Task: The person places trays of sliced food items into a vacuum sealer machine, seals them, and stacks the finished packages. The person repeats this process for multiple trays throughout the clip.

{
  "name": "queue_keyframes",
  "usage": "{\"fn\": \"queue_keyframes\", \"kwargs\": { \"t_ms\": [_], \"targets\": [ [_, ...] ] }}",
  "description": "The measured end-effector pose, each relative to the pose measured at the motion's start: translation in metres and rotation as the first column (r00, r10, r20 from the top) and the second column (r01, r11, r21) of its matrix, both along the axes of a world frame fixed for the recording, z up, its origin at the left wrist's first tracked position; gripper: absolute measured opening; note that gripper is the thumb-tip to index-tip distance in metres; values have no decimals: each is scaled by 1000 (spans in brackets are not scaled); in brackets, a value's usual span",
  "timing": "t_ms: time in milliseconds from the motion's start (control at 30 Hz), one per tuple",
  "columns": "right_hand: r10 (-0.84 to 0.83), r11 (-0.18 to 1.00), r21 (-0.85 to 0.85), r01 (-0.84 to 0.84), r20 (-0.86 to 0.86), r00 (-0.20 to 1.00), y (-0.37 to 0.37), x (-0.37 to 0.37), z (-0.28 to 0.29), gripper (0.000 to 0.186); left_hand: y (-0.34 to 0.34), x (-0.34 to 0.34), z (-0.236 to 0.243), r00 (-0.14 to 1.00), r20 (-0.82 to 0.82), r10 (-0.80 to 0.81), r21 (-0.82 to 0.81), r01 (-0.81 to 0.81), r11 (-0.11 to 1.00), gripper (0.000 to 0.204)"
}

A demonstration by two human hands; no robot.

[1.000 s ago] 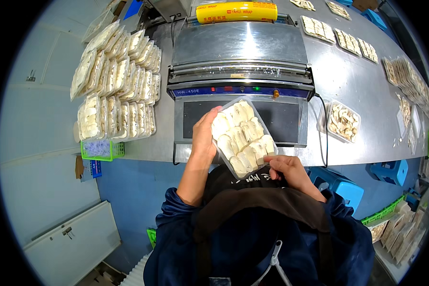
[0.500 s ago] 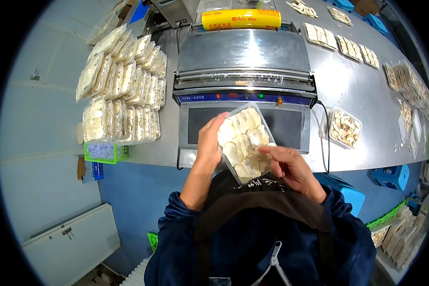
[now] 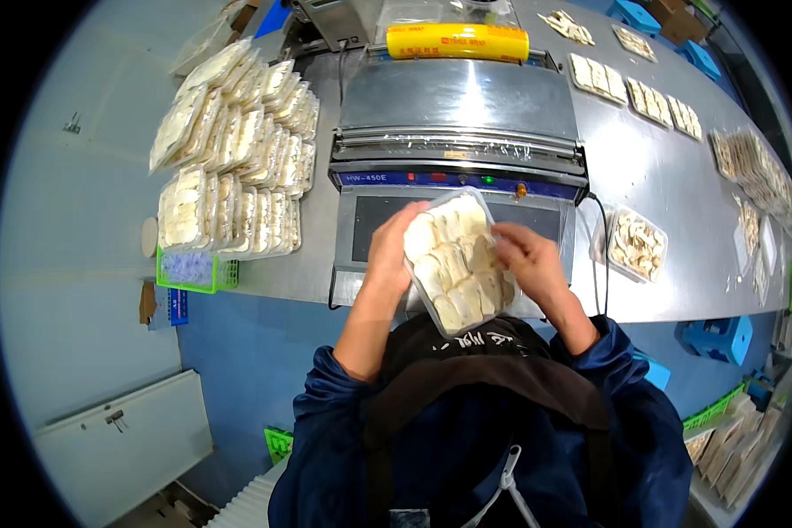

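Note:
My left hand [image 3: 391, 253] grips the left side of a clear plastic tray [image 3: 425, 296], which is tilted and hangs over the table's front edge before my chest. Rows of pale sliced mushrooms [image 3: 450, 264] fill the tray. At its right edge is my right hand [image 3: 533, 267], with bent fingers drawn together beside the slices. Whether a slice is between those fingertips is hidden. Just beyond the tray stands a film wrapping machine [image 3: 458, 97] with a dark plate, partly covered by my hands and the tray.
Stacked filled trays [image 3: 238, 145] stand at left above a green basket [image 3: 189, 269]. A yellow film roll box [image 3: 458, 41] lies behind the machine. On the right are a tray of loose mushroom pieces [image 3: 637, 244], a black cable [image 3: 604, 238] and several more trays [image 3: 598, 77]. Blue stools [image 3: 717, 339] stand below.
My right hand has moved up and slightly right, from pointing at the slices to the tray's right edge. The left hand keeps its hold. The view has shifted slightly.

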State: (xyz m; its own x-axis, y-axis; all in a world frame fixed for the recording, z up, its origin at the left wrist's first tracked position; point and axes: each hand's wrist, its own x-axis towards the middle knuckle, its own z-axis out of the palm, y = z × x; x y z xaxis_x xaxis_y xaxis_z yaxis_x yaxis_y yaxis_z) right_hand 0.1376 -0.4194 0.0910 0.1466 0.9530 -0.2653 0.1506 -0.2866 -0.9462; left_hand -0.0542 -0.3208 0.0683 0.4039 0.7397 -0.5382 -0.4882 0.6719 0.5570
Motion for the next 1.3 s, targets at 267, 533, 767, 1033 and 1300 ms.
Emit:
{"fn": "queue_keyframes", "kwargs": {
  "t_ms": [267, 533, 767, 1033, 1300],
  "targets": [
    [-154, 987, -139, 80, -679, 718, -10, 1, -17, 41, 38, -16, 8, 983, 119, 143, 37, -148, 988, 47],
    [-171, 981, -53, 188, -703, 691, 10, -13, 0, 35, -64, -41, 2, 949, 72, -305, 187, 288, 939, 58],
    [135, 987, -4, -161, -527, 839, 35, -69, 17, 33, -91, -134, 50, 989, -53, 138, 413, -104, 905, 46],
    [82, 957, -180, -226, -580, 810, 41, -87, 1, 31, 47, -296, 113, 786, -118, 607, 483, -489, 726, 33],
    [-237, 951, -296, 94, -497, 834, 16, -46, -18, 33, 96, -302, 84, 667, -581, 466, 449, -215, 867, 27]
  ]
}}
